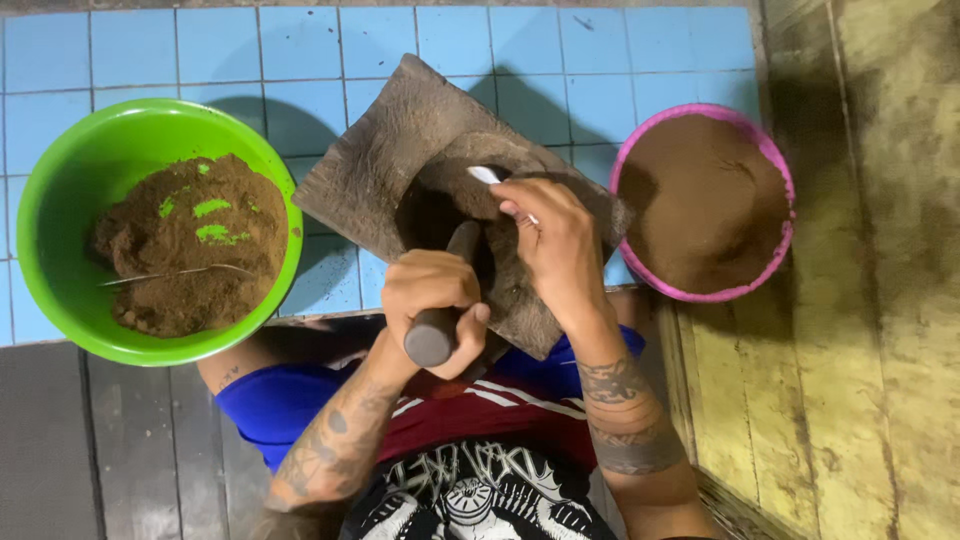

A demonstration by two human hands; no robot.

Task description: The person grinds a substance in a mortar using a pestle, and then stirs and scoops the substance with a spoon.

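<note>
At the left of the frame a green bowl (60, 200) holds brown powder. In the centre, a dark grinding stone (385, 150) rests on blue tiles (300, 45); the left hand (430, 300) is fisted around a pestle (440, 320), and the right hand (555, 245) pinches a white spoon (487, 176) over the hollow. At the right sits a pink bowl (785, 250), heaped brown.

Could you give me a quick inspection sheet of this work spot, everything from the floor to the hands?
Surface: blue tiled floor, dark planks nearer the person.
Job's things: stone mortar slab; dark pestle; white spoon.
Clutter: green bowl of brown powder holding a thin utensil; pink bowl heaped with brown powder.
Grippers: left hand grips the pestle; right hand holds the spoon over the hollow.
Cables: nothing seen.
Surroundings: worn yellowish floor at right.
</note>
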